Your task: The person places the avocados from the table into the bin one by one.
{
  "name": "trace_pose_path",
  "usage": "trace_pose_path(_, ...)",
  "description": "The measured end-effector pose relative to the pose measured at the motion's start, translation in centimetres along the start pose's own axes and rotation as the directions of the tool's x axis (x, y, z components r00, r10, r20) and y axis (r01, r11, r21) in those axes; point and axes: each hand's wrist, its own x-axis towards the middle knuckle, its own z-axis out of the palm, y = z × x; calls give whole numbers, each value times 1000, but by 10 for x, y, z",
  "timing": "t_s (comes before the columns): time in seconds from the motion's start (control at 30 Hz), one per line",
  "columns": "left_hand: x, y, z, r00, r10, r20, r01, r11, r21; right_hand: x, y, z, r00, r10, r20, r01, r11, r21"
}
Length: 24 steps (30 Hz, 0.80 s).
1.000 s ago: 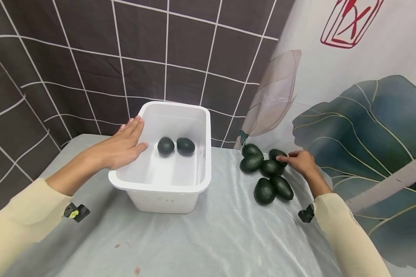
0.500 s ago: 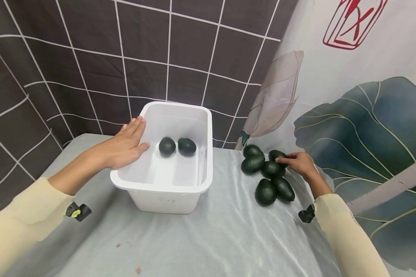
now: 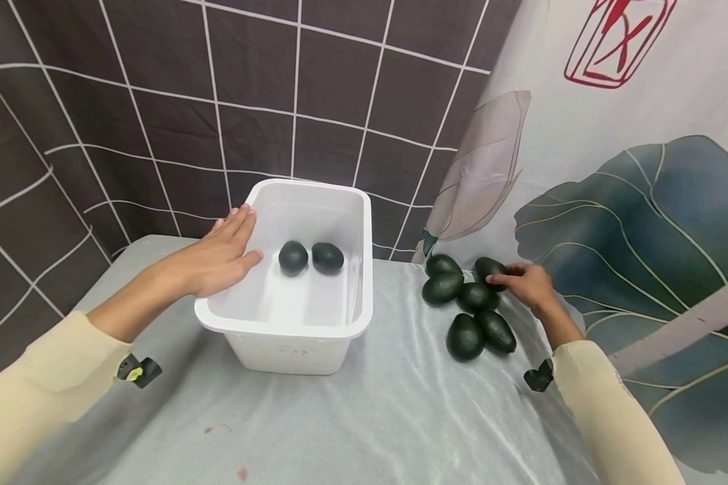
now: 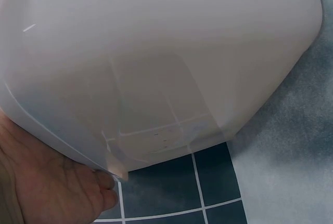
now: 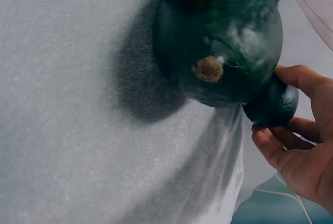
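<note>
My right hand point(image 3: 528, 286) pinches a dark green avocado point(image 3: 488, 269) between thumb and fingers at the back right of a small pile. In the right wrist view this avocado point(image 5: 273, 104) shows behind a larger, nearer avocado point(image 5: 218, 37). Several more avocados point(image 3: 464, 337) lie close together beside it on the cloth. My left hand point(image 3: 218, 256) rests with straight fingers on the left rim of a white plastic tub point(image 3: 285, 331). Two avocados point(image 3: 293, 257) sit on the tub's floor. The left wrist view shows the tub's outer wall point(image 4: 156, 78) and part of the palm point(image 4: 52, 187).
A pale grey cloth point(image 3: 388, 417) covers the table. Behind the tub hangs a dark curtain point(image 3: 249, 101) with a white grid. A white cloth with a large leaf print point(image 3: 631, 236) borders the table's right side.
The avocado in my right hand has shifted slightly and tipped up at the pile's back edge. My left hand stays on the tub's rim. The whole head view has drifted a little.
</note>
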Motion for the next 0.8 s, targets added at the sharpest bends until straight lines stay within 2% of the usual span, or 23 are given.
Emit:
trace_pose_path(0.2, 0, -1, 1, 1000, -2, 0, 2, 1000, 7, -1, -3, -3, 999, -4, -37, 4, 1000, -2)
trace_pose_path(0.8, 0, 0, 1, 1000, -2, 6, 2, 1000, -7, -5, -29, -24, 996, -72, -51, 72, 997, -11)
